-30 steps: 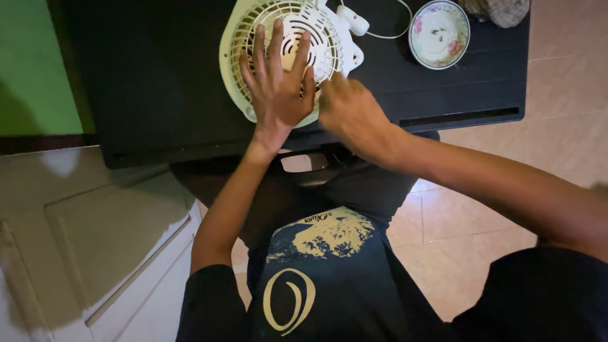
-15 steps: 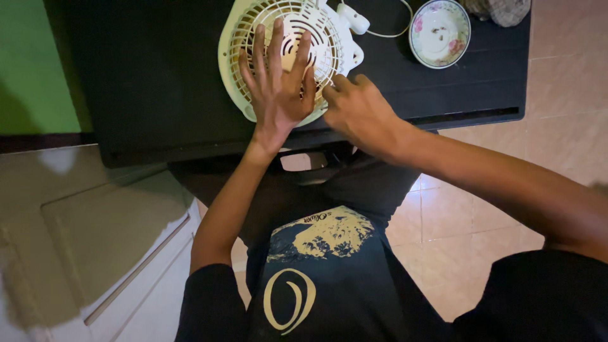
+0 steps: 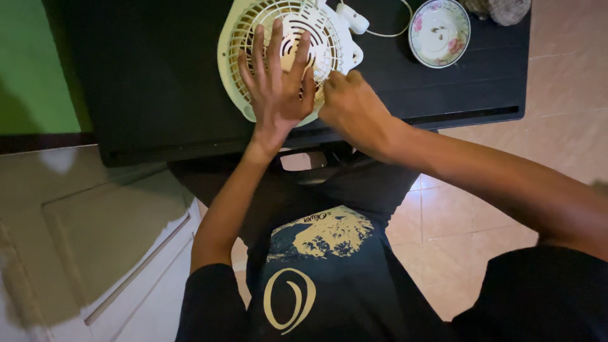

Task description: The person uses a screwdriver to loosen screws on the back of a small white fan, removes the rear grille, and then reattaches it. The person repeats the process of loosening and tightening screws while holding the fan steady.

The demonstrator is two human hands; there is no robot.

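A cream round fan point(image 3: 248, 33) lies face up on a black table point(image 3: 158, 82). My left hand point(image 3: 278, 88) rests flat on its grille, fingers spread, palm over the near rim. My right hand point(image 3: 351, 107) sits at the fan's near right rim with its fingers curled in against the grille edge; the fingertips are hidden, so I cannot make out exactly what they pinch. The fan's white base part point(image 3: 350, 19) sticks out at the upper right, and a thin white cord point(image 3: 387, 31) runs from it.
A flowered saucer point(image 3: 439, 31) stands on the table right of the fan, with a grey lumpy object point(image 3: 500, 9) beyond it. A pale panelled door point(image 3: 95, 240) is at the lower left, a green wall point(image 3: 31, 63) above it, tiled floor point(image 3: 506, 145) at the right.
My right hand's fingers have shifted slightly along the fan's rim. The left hand has stayed pressed on the grille.
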